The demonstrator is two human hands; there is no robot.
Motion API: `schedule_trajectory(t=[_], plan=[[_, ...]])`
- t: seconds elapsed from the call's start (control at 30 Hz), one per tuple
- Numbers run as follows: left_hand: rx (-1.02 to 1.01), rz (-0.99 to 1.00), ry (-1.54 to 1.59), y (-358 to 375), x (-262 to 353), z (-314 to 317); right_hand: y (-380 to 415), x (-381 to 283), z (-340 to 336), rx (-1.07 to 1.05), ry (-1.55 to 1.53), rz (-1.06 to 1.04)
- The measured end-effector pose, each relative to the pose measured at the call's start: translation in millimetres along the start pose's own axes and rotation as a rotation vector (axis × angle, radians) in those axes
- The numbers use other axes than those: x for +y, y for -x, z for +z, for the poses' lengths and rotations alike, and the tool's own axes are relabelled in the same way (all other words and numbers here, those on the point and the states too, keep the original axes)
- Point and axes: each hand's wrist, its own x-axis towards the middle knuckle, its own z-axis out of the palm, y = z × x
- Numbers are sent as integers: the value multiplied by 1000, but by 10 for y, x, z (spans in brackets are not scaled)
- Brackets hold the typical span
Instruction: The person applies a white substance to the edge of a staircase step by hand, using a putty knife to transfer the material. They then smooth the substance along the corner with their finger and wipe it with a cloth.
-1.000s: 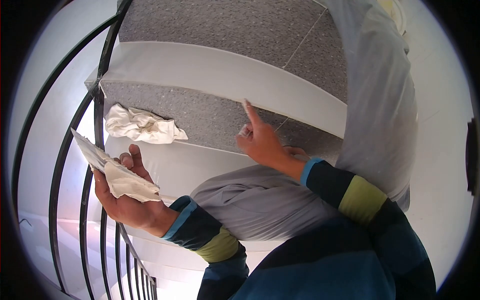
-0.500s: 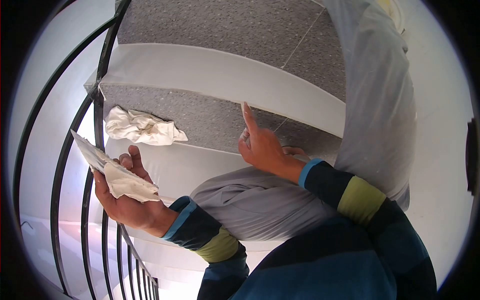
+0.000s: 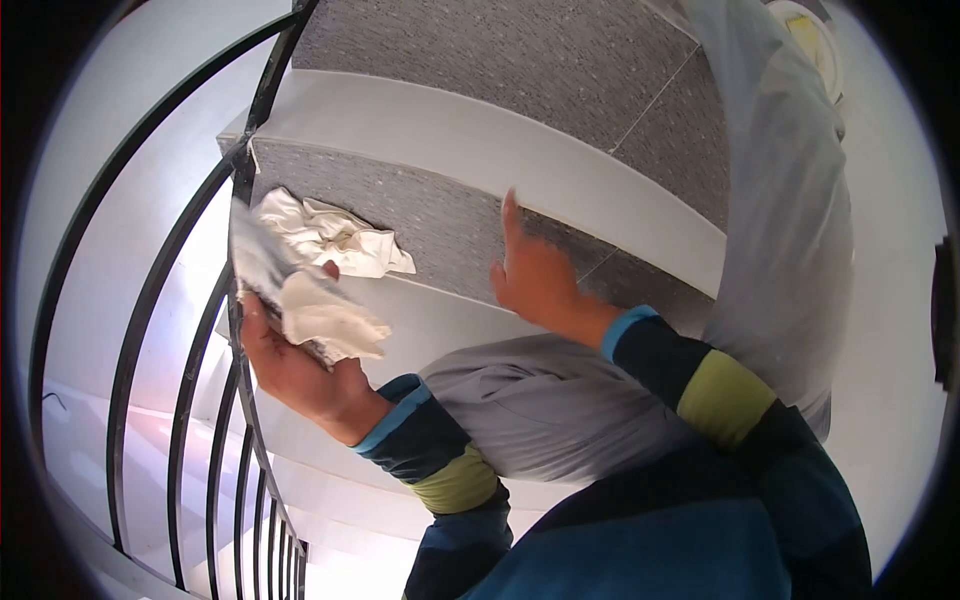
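At the left, my left hand (image 3: 305, 385) is closed around a flat, thin plate (image 3: 262, 250) smeared with grey-white residue. A thick lump of cream-white paste (image 3: 325, 318) sits on its near end; motion blurs the plate a little. My right hand (image 3: 542, 280) has its index finger stretched out, the fingertip at the seam where the stair tread (image 3: 440, 215) meets the white riser (image 3: 430, 125). Its other fingers are curled or hidden, and I see nothing held in it. Beyond the plate, a crumpled cream cloth (image 3: 340, 240) lies on the tread.
Black metal railing (image 3: 120, 320) runs down the left side, close to my left hand. My leg in grey trousers (image 3: 790, 200) stands at the right, beside the white wall (image 3: 880, 330). A white round container (image 3: 825, 55) with something yellow inside is at the upper right.
My left hand and the plate have shifted right and tilted. The whole view has swung slightly, bringing more of the white container in. My right fingertip stays at the seam, a little farther along.
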Motion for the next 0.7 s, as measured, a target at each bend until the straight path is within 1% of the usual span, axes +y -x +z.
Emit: schedule_trajectory(t=[0.03, 0.07, 0.13, 0.17, 0.23, 0.27, 0.3, 0.33, 0.37, 0.4, 0.43, 0.47, 0.53, 0.63, 0.7], plan=[[-1, 27, -58, -25, -43, -29, 55, -53, -8, -18, 169, -75], [0, 54, -116, -50, -86, -59, 142, -78, -3, -16, 170, -81], [-199, -114, -76, -175, -193, -209, 329, -80, -18, -90, -184, -229], [-268, -130, -40, -210, -260, -220, 334, -118, -124, -95, -184, -242], [-377, 230, -428, -273, -539, -455, 332, -232, -420, 41, -457, -255], [-344, 152, -428, -278, -528, -385, 295, -276, -569, 27, -466, -286], [-310, 75, -427, -281, -514, -314, 252, -304, -712, 86, -371, -403], [-255, -118, -225, -226, -410, -190, 217, -338, -803, 152, -277, -514], [-291, -150, -193, -193, -318, -137, 198, -368, -846, 148, -289, -537], [-332, -184, -161, -152, -251, -96, 200, -380, -874, 124, -235, -623], [-310, -210, -153, -127, -221, -56, 200, -411, -891, 101, -175, -704], [-302, -202, -153, -151, -239, -73, 211, -452, -900, 99, -178, -715], [-369, -254, -91, -179, -291, -109, 261, -506, -908, 8, -59, -735], [-371, -257, -129, -156, -281, -111, 276, -547, -901, -29, 10, -751], [-382, -260, -162, -154, -294, -128, 266, -568, -910, -16, 68, -771]])
